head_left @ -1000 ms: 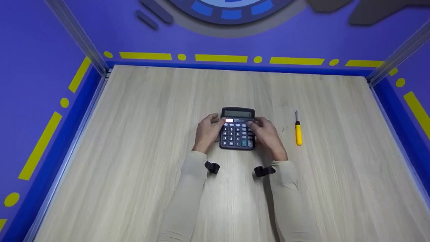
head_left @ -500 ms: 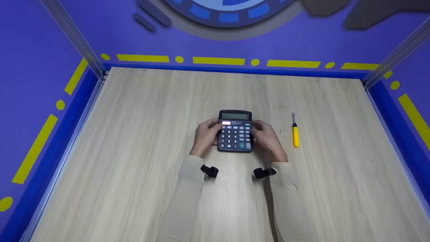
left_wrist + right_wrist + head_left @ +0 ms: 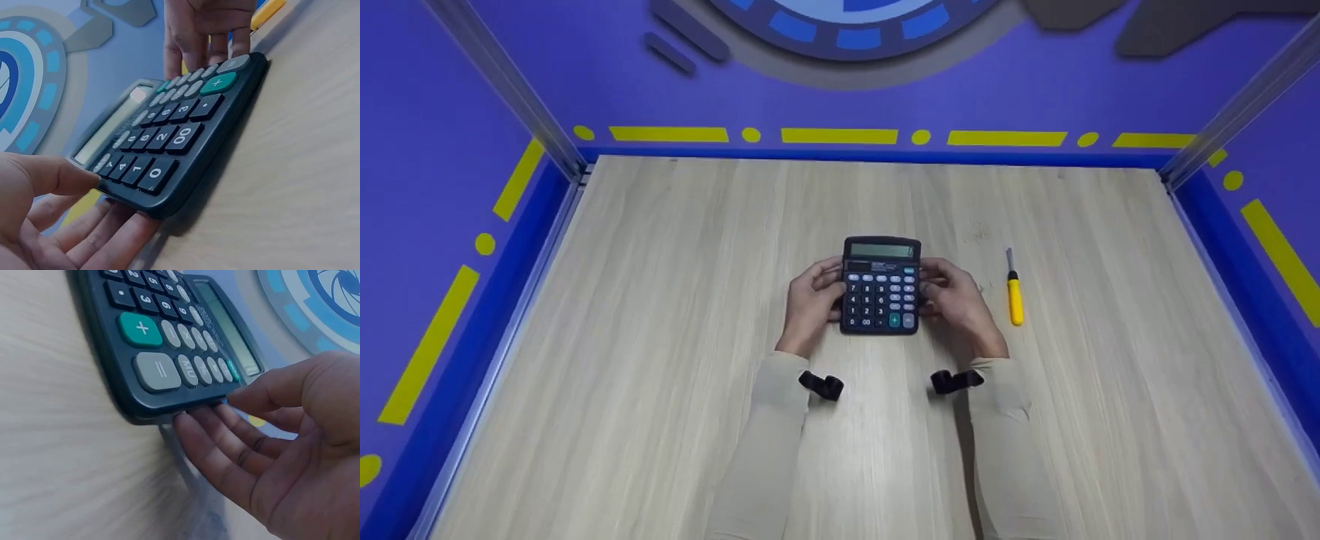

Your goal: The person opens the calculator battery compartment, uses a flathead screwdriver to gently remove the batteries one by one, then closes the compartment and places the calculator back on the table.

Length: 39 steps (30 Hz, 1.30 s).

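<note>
A black desk calculator [image 3: 880,289] with white-lettered keys and a green plus key is held between both hands, its display at the far end. My left hand [image 3: 810,304] grips the left edge, thumb against the side and fingers underneath, as the left wrist view of the calculator [image 3: 163,140] shows. At the opposite edge my right hand [image 3: 958,300] holds on with its thumb at the side; in the right wrist view its fingertips [image 3: 194,430] reach under the rim. A shadow lies below the near edge, and the underside is hidden.
To the right of the right hand lies a screwdriver [image 3: 1015,298] with a yellow handle, its shaft pointing away. The pale wooden table [image 3: 660,300] is bordered by blue-purple walls [image 3: 840,105] with yellow markings.
Both thumbs have slid from the calculator's top face down to its side edges. The bright glare on its small panel is gone. The screwdriver has stayed put.
</note>
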### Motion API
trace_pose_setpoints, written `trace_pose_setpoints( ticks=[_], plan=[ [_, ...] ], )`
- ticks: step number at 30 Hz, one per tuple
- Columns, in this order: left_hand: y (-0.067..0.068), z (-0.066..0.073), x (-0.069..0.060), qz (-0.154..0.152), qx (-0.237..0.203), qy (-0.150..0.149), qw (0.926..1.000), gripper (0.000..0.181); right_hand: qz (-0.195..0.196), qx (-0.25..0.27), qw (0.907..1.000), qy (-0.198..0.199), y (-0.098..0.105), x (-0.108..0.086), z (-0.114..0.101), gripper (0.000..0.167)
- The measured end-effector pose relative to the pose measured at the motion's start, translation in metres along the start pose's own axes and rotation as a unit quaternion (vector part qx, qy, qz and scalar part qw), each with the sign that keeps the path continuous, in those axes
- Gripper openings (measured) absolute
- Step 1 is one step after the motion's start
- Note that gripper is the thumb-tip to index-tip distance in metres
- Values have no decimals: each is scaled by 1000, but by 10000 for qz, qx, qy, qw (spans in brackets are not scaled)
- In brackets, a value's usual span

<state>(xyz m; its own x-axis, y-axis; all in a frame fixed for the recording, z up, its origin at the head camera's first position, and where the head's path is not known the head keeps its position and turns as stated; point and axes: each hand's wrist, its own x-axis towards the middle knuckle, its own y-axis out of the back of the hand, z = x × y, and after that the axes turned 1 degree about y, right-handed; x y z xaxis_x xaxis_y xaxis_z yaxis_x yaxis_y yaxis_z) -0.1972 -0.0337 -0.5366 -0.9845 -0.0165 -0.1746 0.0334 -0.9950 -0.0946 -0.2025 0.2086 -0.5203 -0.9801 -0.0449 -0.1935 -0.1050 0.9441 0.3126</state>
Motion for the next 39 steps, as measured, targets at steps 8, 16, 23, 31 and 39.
trace_pose_setpoints(
  ticks=[8, 16, 23, 31, 39],
  plan=[
    [0, 3, 1, -36, -114, -511, 9986, 42, 212, 296, 9979, 537, 1, -2, -4, 52],
    [0, 0, 1, 42, -137, -1020, 9947, 42, 234, 365, 9949, 908, 0, -4, -4, 56],
    [-1, 1, 0, -43, -29, -1273, 9919, 47, 242, 259, 9938, 1053, 4, -3, -3, 58],
    [0, 2, 0, -216, -86, -1408, 9898, 46, 97, 412, 9910, 1268, 8, -5, -4, 51],
    [0, 3, 1, -194, -30, -1602, 9869, 43, 54, 546, 9885, 1408, 9, -6, -5, 47]
  ],
)
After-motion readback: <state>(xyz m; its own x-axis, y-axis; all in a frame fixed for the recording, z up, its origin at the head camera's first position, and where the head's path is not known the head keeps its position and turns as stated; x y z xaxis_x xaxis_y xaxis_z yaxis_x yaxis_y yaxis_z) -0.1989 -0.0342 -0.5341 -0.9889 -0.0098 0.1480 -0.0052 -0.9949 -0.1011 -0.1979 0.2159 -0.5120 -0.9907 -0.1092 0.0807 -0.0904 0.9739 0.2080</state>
